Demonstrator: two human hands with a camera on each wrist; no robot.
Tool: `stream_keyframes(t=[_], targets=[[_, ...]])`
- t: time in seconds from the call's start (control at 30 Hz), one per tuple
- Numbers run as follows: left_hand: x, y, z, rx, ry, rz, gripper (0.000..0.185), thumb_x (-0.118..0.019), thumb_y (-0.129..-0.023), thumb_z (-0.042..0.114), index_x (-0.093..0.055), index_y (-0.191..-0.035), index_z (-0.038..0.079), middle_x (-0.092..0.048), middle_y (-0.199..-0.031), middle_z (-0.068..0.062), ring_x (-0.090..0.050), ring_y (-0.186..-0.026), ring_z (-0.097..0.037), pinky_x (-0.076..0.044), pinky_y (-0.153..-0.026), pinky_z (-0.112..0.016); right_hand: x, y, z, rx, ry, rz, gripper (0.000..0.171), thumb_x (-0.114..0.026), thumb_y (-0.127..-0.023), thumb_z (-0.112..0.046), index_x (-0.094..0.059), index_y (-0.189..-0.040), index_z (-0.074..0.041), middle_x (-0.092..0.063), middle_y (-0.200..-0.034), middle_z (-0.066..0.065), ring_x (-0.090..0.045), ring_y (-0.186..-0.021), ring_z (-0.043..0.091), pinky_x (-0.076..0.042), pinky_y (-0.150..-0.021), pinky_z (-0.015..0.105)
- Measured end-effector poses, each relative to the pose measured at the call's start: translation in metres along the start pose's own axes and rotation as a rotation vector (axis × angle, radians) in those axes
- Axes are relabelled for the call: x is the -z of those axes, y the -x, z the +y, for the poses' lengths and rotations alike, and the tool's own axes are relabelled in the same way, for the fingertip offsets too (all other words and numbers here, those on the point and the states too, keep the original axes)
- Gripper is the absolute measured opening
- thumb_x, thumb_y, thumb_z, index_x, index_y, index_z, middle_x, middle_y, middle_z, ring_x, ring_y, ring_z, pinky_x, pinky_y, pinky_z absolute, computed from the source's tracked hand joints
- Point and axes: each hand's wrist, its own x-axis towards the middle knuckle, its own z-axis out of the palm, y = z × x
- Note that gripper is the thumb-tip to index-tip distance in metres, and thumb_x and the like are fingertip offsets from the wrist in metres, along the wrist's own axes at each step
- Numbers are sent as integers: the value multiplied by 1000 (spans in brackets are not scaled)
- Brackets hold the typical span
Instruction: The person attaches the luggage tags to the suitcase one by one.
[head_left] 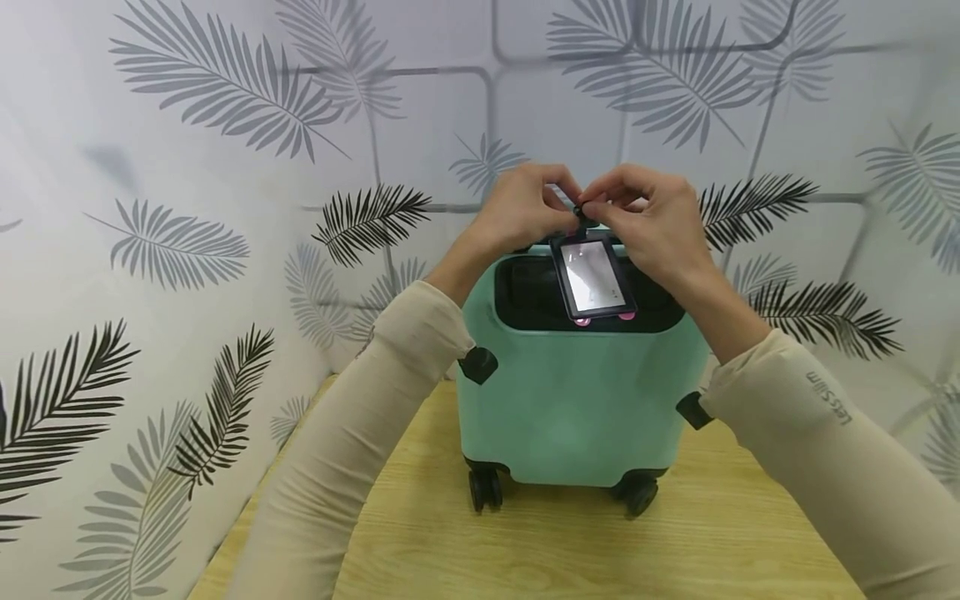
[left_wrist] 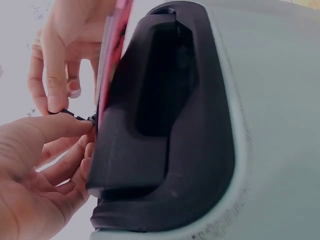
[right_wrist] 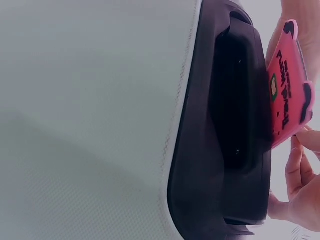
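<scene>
A small mint-green suitcase [head_left: 577,400] stands upright on a wooden table [head_left: 570,550]. A black handle [head_left: 528,292] sits in its recessed top. Over that recess hangs a luggage tag [head_left: 594,282] with a clear window and a pink back [right_wrist: 287,85]. My left hand [head_left: 558,204] and right hand [head_left: 597,200] meet just above the tag, and both pinch its thin black strap [head_left: 581,213]. In the left wrist view the strap [left_wrist: 75,116] runs between my right hand's [left_wrist: 65,100] thumb and finger and my left hand's [left_wrist: 89,137] thumb, close beside the handle [left_wrist: 165,115].
The suitcase has black wheels [head_left: 486,487] and black side studs [head_left: 477,364]. A wall with a leaf pattern [head_left: 225,167] wraps closely behind and to the left of the table. Bare wood lies in front of the suitcase.
</scene>
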Motion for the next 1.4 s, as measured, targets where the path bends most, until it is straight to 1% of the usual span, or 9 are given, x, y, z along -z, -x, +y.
stream_keyframes(t=[0.13, 0.2, 0.33, 0.43, 0.57, 0.7, 0.87, 1.1, 1.4], targets=[[-2, 0, -2, -6, -18, 22, 18, -78, -91, 14, -75, -108, 14, -79, -95, -2, -70, -85, -11, -51, -70, -24, -1, -1, -2, 16, 11, -5, 9, -76, -96, -12, -81, -103, -8, -74, -91, 2, -63, -83, 10, -50, -82, 24], [-2, 0, -2, -5, -18, 21, 18, -78, -91, 14, -75, -109, 13, -79, -95, -2, -70, -86, -12, -51, -71, -24, -1, -1, -2, 26, 15, -2, 8, -77, -96, -10, -80, -102, -7, -75, -93, 4, -64, -83, 9, -51, -84, 26], [-2, 0, -1, 6, -25, 15, 19, -78, -91, 13, -75, -110, 14, -78, -95, -1, -69, -86, -12, -50, -73, -24, -2, 0, -2, 34, 8, -3, 7, -77, -95, -9, -80, -102, -7, -76, -98, 7, -65, -86, 6, -54, -95, 35], [-2, 0, -1, 11, -27, 13, 21, -77, -92, 14, -74, -112, 15, -79, -95, 0, -68, -86, -11, -48, -72, -23, -1, 1, 1, 27, -4, -10, 13, -77, -95, -10, -78, -108, -8, -74, -101, 9, -64, -88, 7, -53, -101, 44], [-3, 2, -2, 1, 2, 4, 22, -77, -92, 14, -73, -114, 14, -79, -95, -1, -67, -85, -12, -47, -68, -23, 1, 2, 6, 8, 3, -46, 21, -76, -95, -8, -75, -116, -9, -72, -106, 9, -62, -89, 8, -50, -103, 52], [-3, 4, -2, -12, 32, -4, 21, -77, -93, 13, -73, -114, 13, -78, -95, -2, -66, -83, -13, -46, -67, -24, -1, 2, 10, 8, 20, -74, 16, -74, -96, -7, -75, -111, -6, -73, -104, 11, -62, -91, 7, -49, -103, 56], [-2, 5, -2, -19, 25, 4, 21, -77, -93, 13, -73, -113, 13, -78, -95, -3, -66, -82, -14, -46, -67, -24, -5, 1, 12, 33, 40, -48, 9, -73, -97, -7, -76, -104, -3, -75, -96, 13, -60, -88, 7, -52, -99, 52], [-2, 2, 1, 43, 6, 11, 22, -75, -92, 12, -74, -113, 14, -77, -96, -1, -65, -81, -15, -47, -65, -25, -9, 0, 12, 56, 87, -10, 9, -72, -98, -7, -76, -104, -3, -74, -94, 12, -60, -86, 5, -52, -92, 36], [-3, -4, 1, 87, -35, 0, 21, -72, -92, 13, -75, -113, 15, -76, -98, -1, -65, -86, -15, -48, -70, -25, -8, -2, 11, 84, 77, 2, 6, -72, -96, -3, -76, -100, -1, -74, -90, 12, -60, -83, 4, -51, -89, 30]])
